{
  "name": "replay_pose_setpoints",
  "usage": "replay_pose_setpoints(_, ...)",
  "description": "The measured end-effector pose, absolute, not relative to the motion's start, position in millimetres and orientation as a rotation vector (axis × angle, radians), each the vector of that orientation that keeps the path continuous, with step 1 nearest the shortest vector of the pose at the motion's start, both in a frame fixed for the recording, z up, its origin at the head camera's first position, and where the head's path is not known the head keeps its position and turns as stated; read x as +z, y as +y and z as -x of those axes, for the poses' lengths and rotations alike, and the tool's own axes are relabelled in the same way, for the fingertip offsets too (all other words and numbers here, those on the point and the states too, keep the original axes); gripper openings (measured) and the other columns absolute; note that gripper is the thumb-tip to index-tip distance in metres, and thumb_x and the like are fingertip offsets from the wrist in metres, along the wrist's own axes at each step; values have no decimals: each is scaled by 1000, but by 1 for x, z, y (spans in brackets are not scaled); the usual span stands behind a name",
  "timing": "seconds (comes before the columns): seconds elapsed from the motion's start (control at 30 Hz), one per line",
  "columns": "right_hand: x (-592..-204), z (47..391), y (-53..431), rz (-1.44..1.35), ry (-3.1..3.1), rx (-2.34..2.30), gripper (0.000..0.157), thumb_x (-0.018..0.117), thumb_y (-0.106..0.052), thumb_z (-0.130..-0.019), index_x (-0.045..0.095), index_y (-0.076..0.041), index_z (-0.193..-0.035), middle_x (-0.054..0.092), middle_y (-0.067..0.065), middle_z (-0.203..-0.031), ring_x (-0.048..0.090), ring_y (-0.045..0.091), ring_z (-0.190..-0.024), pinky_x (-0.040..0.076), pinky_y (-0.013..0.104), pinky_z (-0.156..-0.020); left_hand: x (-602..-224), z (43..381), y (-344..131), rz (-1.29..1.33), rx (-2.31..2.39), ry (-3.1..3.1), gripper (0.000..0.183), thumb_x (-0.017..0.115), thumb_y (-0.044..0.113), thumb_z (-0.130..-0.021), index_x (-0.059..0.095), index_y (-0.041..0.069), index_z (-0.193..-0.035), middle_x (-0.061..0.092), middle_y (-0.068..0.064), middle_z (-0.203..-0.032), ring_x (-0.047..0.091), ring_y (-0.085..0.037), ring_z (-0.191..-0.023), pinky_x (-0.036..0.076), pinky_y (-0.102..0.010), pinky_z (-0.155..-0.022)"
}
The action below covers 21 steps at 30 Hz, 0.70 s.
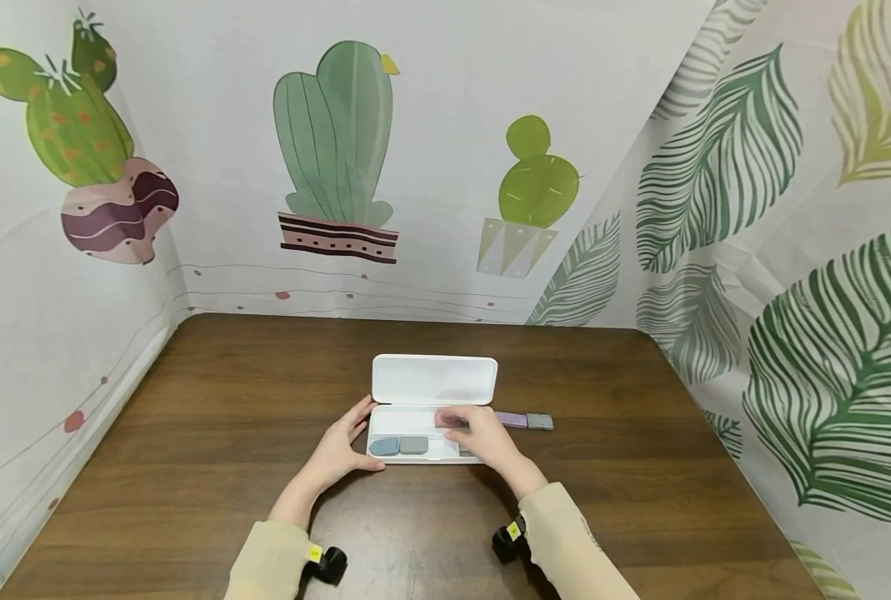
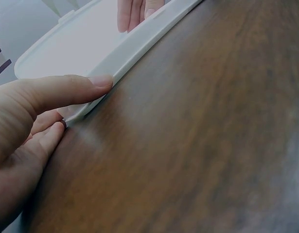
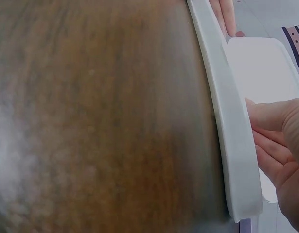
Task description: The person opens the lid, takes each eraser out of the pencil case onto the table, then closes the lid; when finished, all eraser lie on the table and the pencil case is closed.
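Observation:
A white pencil case (image 1: 434, 380) lies on the table with its lid tipped back. My left hand (image 1: 337, 447) holds its left end, the thumb against the front edge and the other fingers along the side. My right hand (image 1: 486, 437) reaches into the case from the right, its fingers bent down around a pinkish block (image 1: 442, 419), mostly hidden by the hand. A blue block (image 1: 385, 447) and a grey block (image 1: 413, 445) lie side by side in the front left compartment. In the right wrist view, the case wall (image 3: 232, 126) hides the fingertips.
Just right of the case, a lilac block (image 1: 512, 420) and a grey-green block (image 1: 539, 422) lie end to end on the brown wooden table (image 1: 265, 367). Cloth printed with cacti and leaves (image 1: 445, 100) stands behind the table and along its sides.

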State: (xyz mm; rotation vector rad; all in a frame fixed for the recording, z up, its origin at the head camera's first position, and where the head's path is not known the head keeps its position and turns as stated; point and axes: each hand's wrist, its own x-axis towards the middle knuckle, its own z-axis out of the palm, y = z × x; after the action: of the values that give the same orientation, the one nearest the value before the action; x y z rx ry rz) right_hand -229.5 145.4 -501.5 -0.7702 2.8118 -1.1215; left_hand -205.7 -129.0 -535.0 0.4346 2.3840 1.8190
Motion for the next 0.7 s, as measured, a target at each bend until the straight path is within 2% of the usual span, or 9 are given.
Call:
replay_pose_setpoints(0.3,-505,229,145,756,2821,-1096,30,72,-3,-85,72,-5,-115,73,8,-112,69,19,-103,60,36,-92,-535,206,-129,-433,1816,2389,115,90,-2,-60,21,-7,-152,35,-28,-153,35,-38,-142,35,-41,-117)
replay_pose_setpoints(0.7,-503,229,145,755,2829,-1099,28,72,-4,-86,71,-3,-114,74,10,-109,69,20,-102,60,38,-91,-536,206,-129,-430,1809,2396,115,90,-2,-60,21,-7,-152,35,-28,-153,34,-38,-142,34,-42,-117)
